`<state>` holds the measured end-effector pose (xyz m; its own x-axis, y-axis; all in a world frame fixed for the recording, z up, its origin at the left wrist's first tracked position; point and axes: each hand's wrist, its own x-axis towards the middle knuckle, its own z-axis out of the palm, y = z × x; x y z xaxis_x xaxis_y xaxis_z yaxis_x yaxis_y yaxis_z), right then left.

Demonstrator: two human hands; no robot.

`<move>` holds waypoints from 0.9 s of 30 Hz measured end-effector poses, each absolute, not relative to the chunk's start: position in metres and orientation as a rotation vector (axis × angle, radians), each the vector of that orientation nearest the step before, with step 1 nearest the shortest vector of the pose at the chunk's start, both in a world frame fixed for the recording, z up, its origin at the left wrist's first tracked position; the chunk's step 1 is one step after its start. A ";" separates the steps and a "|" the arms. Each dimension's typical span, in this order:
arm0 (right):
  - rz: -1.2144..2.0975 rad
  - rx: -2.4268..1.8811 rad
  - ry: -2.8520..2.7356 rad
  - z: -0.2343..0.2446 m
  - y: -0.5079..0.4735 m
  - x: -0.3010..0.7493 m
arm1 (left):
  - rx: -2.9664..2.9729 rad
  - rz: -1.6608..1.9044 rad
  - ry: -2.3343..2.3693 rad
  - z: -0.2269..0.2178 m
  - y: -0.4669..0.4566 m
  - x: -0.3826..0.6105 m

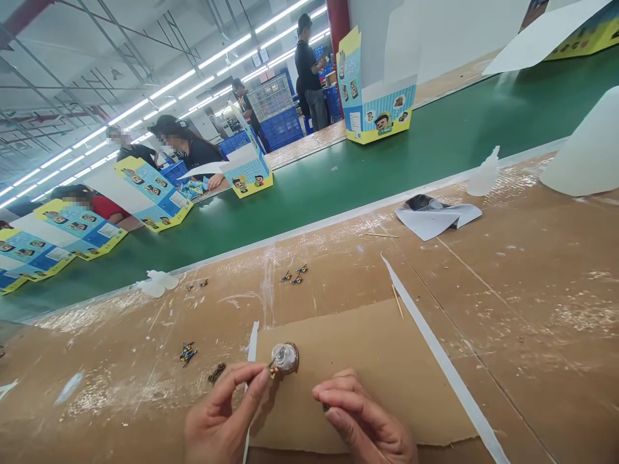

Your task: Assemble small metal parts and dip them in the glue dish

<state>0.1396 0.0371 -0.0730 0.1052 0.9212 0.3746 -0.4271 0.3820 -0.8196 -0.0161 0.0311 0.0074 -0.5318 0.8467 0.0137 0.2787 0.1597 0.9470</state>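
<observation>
Two hands work low on the cardboard sheet (367, 361): left hand (220, 422) pinches a small metal piece against the clear-domed round part (285, 357); right hand (365, 422) is clenched on something hidden. Steady, fingertip-light alignment suits it.

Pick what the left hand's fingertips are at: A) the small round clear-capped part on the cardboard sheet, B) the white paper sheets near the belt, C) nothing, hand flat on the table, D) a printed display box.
A: the left hand pinches at the small round clear-capped part on the cardboard sheet; the right hand rests just beside it.
</observation>
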 end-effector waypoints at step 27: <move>1.094 -0.676 -0.846 -0.066 0.033 0.126 | 2.052 0.764 1.977 0.011 0.059 -0.041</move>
<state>0.1259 0.0334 -0.0662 0.2182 0.9442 0.2469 -0.4766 0.3239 -0.8173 -0.0412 0.0589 0.0107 -0.0231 0.9730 0.2297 0.8745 -0.0917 0.4762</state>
